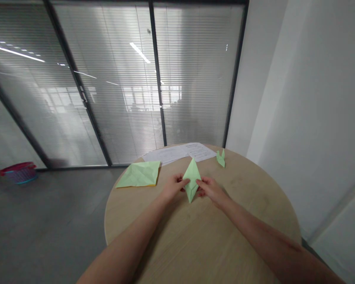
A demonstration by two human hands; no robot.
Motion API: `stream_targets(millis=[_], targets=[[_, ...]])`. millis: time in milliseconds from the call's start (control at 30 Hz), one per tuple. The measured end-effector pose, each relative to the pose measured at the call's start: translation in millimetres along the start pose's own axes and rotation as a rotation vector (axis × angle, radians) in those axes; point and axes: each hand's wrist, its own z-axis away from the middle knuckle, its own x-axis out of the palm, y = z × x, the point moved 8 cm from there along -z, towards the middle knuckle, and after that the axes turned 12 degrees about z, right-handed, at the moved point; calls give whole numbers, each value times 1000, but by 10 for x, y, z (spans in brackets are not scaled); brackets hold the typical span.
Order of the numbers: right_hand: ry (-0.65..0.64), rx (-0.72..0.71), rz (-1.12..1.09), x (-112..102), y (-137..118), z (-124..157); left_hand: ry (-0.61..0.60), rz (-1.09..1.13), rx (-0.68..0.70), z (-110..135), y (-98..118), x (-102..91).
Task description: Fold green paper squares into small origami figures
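Observation:
A light green folded paper (192,177), shaped like a long diamond, is held over the round wooden table (245,221). My left hand (174,186) pinches its left edge with closed fingers. My right hand (210,189) pinches its right edge in the same way. To the left, a creased green paper sheet (139,174) lies flat on the table. A small finished green origami figure (221,158) stands near the table's far edge.
White printed sheets (180,152) lie at the table's far edge. Glass partitions with blinds (121,86) stand behind the table and a white wall (307,98) is on the right. A red and blue basket (17,172) sits on the grey floor at far left.

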Motion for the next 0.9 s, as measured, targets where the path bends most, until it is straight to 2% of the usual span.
stream_targets(millis=[200,367,500,667,900], targets=[[24,27,20,-35,66,-35,-8,-7,-33,-21,-80,1],[70,12,38,-77,58,-44,7,-35,-9,-21,-39,-11],[53,-4,31,-61,60,-51,43,8,-36,-6,-44,-17],[83,2,43,-80,62,-50,25,32,-43,3,-50,12],[81,13,52,-108,25,-27,31,-48,4,-28,-22,-42]])
